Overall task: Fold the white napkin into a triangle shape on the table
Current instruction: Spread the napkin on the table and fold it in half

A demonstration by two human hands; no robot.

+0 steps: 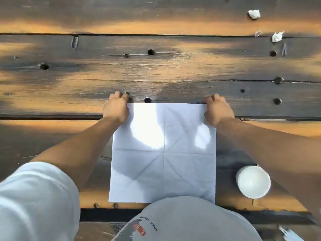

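We look down at a white napkin (163, 152) lying unfolded and flat, a creased square on the dark wooden table (156, 66). Our left hand (116, 107) pinches its far left corner and our right hand (218, 110) pinches its far right corner, fingers curled. A white round container (253, 182) stands just right of the napkin; 2 crumpled paper scraps (254, 14) lie far off.

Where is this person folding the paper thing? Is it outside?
Probably outside, at a rough picnic-style table, though I can't be sure. The table is made of old, weathered wooden planks with gaps and bolt holes, patchy sunlight and shadow fall across the white napkin, and crumpled paper scraps lie about.
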